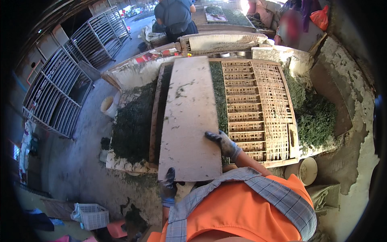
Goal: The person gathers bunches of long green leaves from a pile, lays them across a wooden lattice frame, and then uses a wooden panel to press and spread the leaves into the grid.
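A long pale board (pixel 189 117), flecked with green bits, lies lengthwise in front of me over a wooden frame (pixel 155 117). My left hand (pixel 168 188), in a dark-palmed work glove, grips the board's near left corner. On its right edge, low down, my gloved right hand (pixel 225 144) holds on with the thumb on top; the fingers beneath are hidden. Dark green shredded plant matter (pixel 218 86) shows along the board's right side. Beside that strip lies a slatted and woven bamboo screen (pixel 274 109) with a wooden rim.
Heaps of green shreds lie left (pixel 131 125) and right (pixel 316 117) of the frame. Metal racks (pixel 60 90) stand at the left, near a bucket (pixel 107 105). Another bucket (pixel 307 171) is at the right. A white crate (pixel 92 215) sits lower left. A person (pixel 175 18) works beyond.
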### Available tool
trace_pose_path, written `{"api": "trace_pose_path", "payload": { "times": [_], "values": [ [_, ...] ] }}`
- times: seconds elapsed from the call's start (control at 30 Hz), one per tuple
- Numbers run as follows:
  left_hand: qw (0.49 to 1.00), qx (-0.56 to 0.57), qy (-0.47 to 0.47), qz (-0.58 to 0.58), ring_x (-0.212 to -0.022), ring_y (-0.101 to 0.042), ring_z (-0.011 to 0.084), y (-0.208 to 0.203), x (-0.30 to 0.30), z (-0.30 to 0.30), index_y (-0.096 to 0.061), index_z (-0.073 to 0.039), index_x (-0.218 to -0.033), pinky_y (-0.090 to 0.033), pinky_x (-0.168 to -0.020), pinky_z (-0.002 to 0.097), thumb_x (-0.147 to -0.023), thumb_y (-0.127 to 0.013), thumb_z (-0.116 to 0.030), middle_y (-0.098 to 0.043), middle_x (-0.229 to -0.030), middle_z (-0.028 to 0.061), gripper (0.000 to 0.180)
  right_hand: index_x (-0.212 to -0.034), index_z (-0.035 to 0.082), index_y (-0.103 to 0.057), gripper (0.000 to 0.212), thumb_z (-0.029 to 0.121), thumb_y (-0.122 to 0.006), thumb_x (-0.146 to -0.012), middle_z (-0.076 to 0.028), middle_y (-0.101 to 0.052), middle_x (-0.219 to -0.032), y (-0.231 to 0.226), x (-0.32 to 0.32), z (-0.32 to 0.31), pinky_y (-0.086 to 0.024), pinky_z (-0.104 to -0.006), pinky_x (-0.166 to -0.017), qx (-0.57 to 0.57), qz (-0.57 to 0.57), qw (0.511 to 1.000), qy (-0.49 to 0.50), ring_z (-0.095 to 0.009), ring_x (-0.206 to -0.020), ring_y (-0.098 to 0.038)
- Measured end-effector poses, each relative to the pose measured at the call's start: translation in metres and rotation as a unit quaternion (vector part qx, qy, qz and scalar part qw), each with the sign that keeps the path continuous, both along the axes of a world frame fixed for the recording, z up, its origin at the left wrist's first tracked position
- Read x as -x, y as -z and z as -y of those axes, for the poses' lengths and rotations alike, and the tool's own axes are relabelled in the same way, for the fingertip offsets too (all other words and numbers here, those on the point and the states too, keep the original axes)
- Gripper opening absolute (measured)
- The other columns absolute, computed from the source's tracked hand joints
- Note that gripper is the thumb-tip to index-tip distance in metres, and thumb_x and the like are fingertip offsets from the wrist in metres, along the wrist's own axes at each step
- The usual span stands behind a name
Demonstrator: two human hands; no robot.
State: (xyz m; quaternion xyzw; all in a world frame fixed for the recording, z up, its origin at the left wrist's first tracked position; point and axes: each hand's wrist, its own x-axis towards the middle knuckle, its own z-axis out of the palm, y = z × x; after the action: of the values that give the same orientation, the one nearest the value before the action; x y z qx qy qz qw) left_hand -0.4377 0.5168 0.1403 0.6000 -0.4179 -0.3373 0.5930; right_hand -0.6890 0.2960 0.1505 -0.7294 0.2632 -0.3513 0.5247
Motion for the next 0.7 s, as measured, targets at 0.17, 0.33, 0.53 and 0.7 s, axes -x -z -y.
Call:
{"api": "trace_pose_path", "payload": {
  "times": [0.17,0.33,0.53,0.7],
  "values": [
    [0.985,0.047,0.095,0.136,-0.107,-0.063,0.0305,0.069,-0.01,0.023,-0.064,-0.005,-0.124,-0.053,-0.086,0.0375,-0.08,-0.061,0.009,-0.067,-0.116,0.0152,0.047,-0.129,0.006,-0.061,0.034,0.012,-0.058,-0.095,-0.006,-0.063,-0.124,0.007,0.027,0.009,-0.045,-0.0304,-0.1,-0.082,-0.001,0.996,0.043,-0.015,-0.112,-0.058],
    [0.951,-0.179,0.084,-0.238,-0.068,-0.067,0.0175,0.073,0.035,0.043,-0.064,-0.008,-0.119,-0.042,-0.052,0.0255,-0.094,-0.063,-0.034,-0.069,-0.095,0.0045,0.037,-0.124,0.004,-0.062,0.043,0.035,-0.059,-0.095,-0.019,-0.068,-0.113,0.022,0.043,0.014,-0.048,-0.0351,-0.093,-0.14,-0.149,0.972,0.119,-0.027,-0.108,-0.063],
    [0.871,-0.225,0.029,-0.435,-0.093,-0.067,0.0278,0.17,0.051,0.035,-0.055,-0.013,-0.13,-0.058,-0.081,0.0412,-0.089,-0.069,-0.044,-0.066,-0.112,0.01,0.053,-0.117,0.005,-0.064,0.043,0.037,-0.06,-0.09,-0.018,-0.07,-0.106,0.06,0.073,-0.002,-0.052,-0.0412,-0.085,-0.154,-0.24,0.92,0.269,-0.034,-0.099,-0.067],
    [0.818,-0.256,0.035,-0.514,-0.099,-0.065,0.0275,0.199,0.043,0.039,-0.063,-0.009,-0.119,-0.057,-0.079,0.0418,-0.092,-0.065,-0.042,-0.067,-0.109,0.0124,0.043,-0.122,0.013,-0.064,0.036,0.032,-0.059,-0.092,-0.016,-0.071,-0.106,0.105,0.172,-0.027,-0.053,-0.0366,-0.084,-0.152,-0.232,0.884,0.376,-0.029,-0.097,-0.069]
  ]
}}
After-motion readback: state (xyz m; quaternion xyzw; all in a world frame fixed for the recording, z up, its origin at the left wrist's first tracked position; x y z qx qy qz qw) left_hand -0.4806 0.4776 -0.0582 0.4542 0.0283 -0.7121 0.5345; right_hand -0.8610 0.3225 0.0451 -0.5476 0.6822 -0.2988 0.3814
